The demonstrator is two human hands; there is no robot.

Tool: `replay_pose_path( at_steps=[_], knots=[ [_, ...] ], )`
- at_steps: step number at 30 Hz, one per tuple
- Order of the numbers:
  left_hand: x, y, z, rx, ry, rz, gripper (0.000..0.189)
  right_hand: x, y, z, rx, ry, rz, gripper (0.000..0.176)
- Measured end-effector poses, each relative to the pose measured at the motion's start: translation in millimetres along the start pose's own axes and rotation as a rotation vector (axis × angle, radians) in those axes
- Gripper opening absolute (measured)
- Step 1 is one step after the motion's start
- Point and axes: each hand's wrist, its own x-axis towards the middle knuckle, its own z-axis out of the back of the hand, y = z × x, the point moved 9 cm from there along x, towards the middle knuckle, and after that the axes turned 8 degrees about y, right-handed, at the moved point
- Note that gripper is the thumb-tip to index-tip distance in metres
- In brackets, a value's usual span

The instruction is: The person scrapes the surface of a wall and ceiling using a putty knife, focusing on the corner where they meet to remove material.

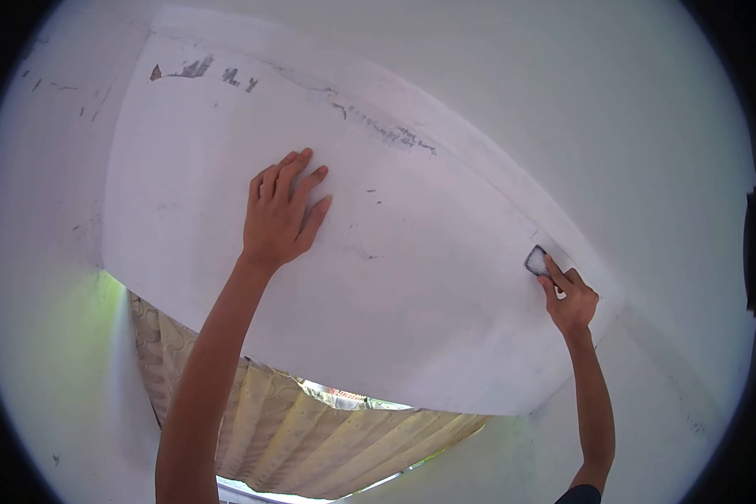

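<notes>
My left hand (283, 210) rests with fingers spread on the white wall panel (412, 328), left of its middle, holding nothing. Over at the panel's right side, my right hand (573, 298) pinches a small piece of sandpaper (536, 260). It has a dark edge and a whitish, dusty-looking face, and it lies against the wall near the sloping upper edge. The fingers cover its lower right part. Dark scuffs (391, 130) and patches of peeled paint (197, 67) run along the top of the panel, above both hands.
Below the panel hangs a beige patterned curtain (311, 437), with bright daylight at a gap (353, 397) along its top. A pale surface (580, 101) spreads above the panel at the upper right. More marks (84, 92) show on the left wall. A dark object (755, 252) stands at the right edge.
</notes>
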Motion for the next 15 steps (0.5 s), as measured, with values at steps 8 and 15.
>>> replay_pose_path(
  at_steps=[8, 15],
  knots=[
    [1, -5, 4, 0.026, -0.003, 0.0, 0.038, 66, 72, 13, 0.038, -0.044, 0.08, 0.036],
    [-1, -6, 7, 0.044, -0.026, 0.0, 0.037, -1, 9, 5, -0.026, 0.057, -0.06, 0.037]
  ],
)
